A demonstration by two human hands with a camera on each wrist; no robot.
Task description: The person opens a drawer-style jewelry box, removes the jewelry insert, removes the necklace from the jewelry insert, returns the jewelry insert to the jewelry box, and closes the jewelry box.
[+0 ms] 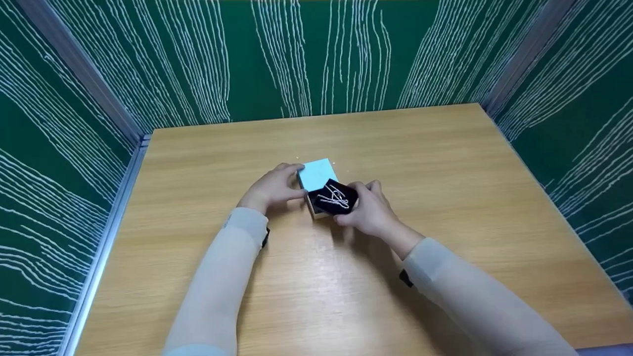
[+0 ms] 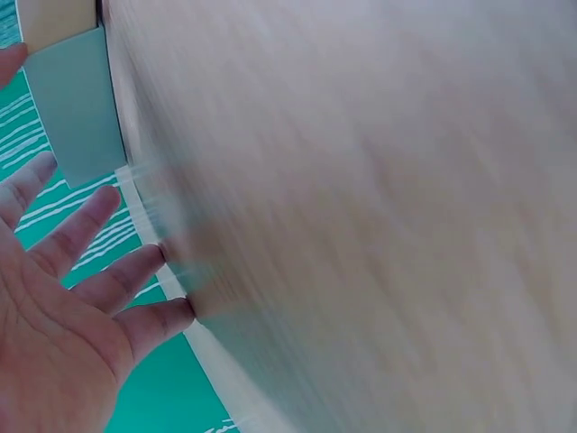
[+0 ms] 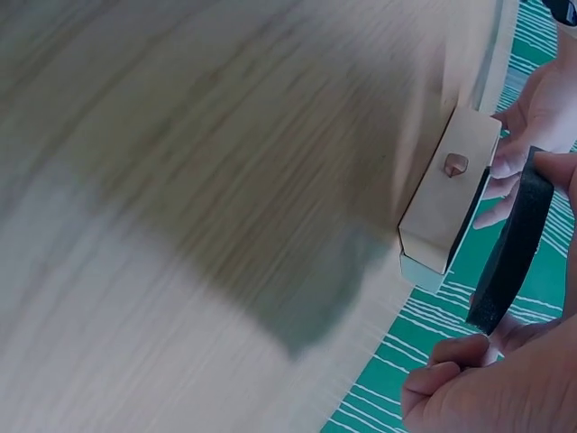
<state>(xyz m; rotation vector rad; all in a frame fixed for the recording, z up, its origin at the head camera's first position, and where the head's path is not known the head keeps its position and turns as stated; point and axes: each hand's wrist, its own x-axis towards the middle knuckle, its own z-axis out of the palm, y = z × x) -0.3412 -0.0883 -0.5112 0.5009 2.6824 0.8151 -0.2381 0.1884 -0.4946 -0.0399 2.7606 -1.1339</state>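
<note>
A small light blue box (image 1: 316, 174) sits mid-table with its cream drawer (image 3: 446, 203) pulled out toward me. At the box's left side is my left hand (image 1: 272, 187), holding it between thumb and index finger while the other fingers spread (image 2: 72, 298). My right hand (image 1: 370, 211) grips a black foam insert (image 3: 514, 248) by its edges, thumb near and fingers far. The insert is tilted above the open drawer and partly covers it. Across its top lies a thin silver chain (image 1: 338, 198) in loose loops.
Tiny pale specks lie on the wooden table (image 1: 222, 158) behind the box. Green panels (image 1: 247, 59) with white wavy lines stand along the back and both sides. Metal framing (image 1: 106, 217) runs along the left edge.
</note>
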